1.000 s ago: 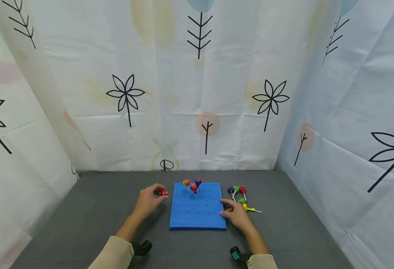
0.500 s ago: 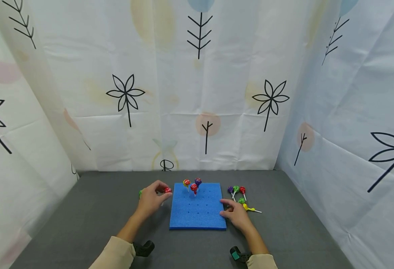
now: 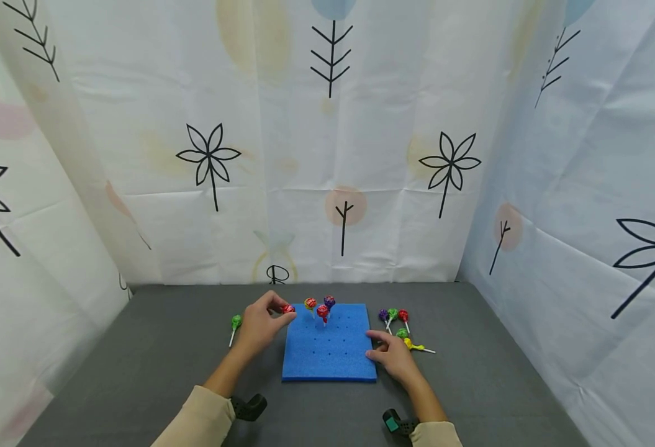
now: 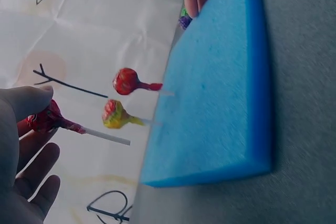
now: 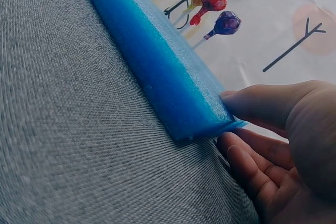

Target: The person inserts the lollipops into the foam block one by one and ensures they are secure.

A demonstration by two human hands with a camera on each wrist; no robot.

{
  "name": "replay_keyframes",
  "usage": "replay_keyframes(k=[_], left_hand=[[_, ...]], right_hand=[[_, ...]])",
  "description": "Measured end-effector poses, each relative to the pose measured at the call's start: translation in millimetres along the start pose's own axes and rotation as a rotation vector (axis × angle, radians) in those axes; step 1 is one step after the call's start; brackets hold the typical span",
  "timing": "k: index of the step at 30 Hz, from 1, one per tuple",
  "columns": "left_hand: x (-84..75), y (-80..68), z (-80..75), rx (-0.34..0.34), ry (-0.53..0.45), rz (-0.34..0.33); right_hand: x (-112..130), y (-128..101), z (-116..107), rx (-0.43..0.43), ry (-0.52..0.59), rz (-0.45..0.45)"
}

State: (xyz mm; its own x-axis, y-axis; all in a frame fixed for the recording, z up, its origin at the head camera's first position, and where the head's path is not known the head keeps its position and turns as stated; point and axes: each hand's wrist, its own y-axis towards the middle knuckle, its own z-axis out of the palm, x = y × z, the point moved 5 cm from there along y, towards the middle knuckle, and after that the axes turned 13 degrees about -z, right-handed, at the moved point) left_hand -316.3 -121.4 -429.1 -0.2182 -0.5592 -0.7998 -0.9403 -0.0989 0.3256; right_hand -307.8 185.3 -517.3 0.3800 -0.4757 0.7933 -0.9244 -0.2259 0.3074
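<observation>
My left hand (image 3: 262, 324) pinches a red-wrapped lollipop (image 4: 48, 119) by its head, between thumb and fingers. Its bare white stick slants toward the board, the tip apart from the surface. The blue foam board (image 3: 329, 366), dotted with small holes, lies flat on the table. Standing in its far left part are a yellow-and-red lollipop (image 3: 310, 303), a red lollipop (image 3: 322, 311) and a purple lollipop (image 3: 329, 302). At the board's right edge my right hand (image 3: 395, 357) grips the foam, thumb (image 5: 257, 103) on top and fingers (image 5: 252, 166) at the side.
Right of the board lie several loose lollipops, among them a purple one (image 3: 383, 315), a red one (image 3: 403, 316) and a yellow one (image 3: 409, 344). A green lollipop (image 3: 236, 321) lies alone on the left. Patterned white cloth (image 3: 394, 236) walls in the grey table (image 3: 171, 347).
The left hand has moved right and away from me with the red lollipop, up to the board's far left corner. The green lollipop on the left has come into view. The right hand stays put.
</observation>
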Motion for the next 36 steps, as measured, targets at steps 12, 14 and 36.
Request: replay_keyframes(k=[12,14,36], left_hand=[[-32.4,15.4,21.6,0.01,-0.001,0.125],[-33.8,17.0,25.4,-0.002,0.002,0.135],[-54.0,34.9,68.2,-0.079,0.079,0.161]], right_hand=[[1,0,-1,-0.001,-0.003,0.001],[2,0,-1,-0.001,0.0,0.0],[2,1,-1,-0.008,0.009,0.022]])
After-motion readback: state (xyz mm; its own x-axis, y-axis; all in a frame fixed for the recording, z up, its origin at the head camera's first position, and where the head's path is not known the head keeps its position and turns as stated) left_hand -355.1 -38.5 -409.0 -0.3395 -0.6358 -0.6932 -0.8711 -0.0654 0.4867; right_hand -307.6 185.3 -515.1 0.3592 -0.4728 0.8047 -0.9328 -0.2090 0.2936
